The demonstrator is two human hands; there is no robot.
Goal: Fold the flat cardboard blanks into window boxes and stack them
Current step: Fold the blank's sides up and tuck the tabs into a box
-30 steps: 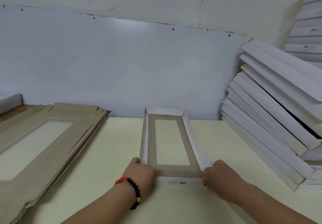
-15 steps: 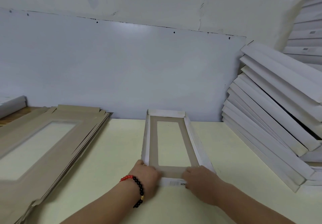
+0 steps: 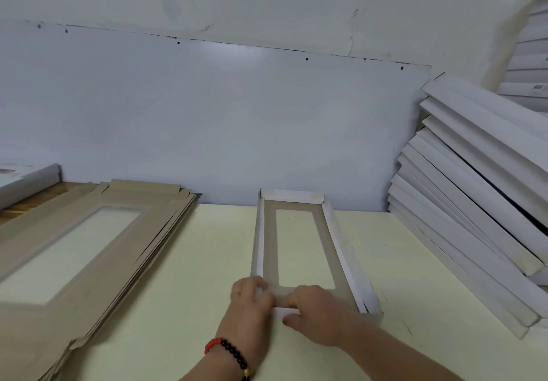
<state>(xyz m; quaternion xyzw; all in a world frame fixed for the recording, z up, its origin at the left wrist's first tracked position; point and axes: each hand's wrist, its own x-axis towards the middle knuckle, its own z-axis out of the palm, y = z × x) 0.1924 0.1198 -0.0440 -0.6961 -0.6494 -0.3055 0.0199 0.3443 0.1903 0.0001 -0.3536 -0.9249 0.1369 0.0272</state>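
A long window box lies on the cream table, white walls raised, brown inside and a rectangular window facing up. Both hands are at its near end. My left hand, with a red and black bead bracelet on the wrist, grips the near left corner with curled fingers. Beside it, my right hand holds the near end wall, fingers inside and thumb outside. The near right corner stands free of both hands. A pile of flat brown blanks with window cut-outs lies to the left.
A leaning stack of folded white boxes fills the right side, with more boxes behind it. A pale board stands against the wall at the table's back edge. One white box sits at the far left.
My right hand has slid left along the near end wall, from the right corner to beside my left hand. The left hand stayed at its corner. The view has tilted up slightly.
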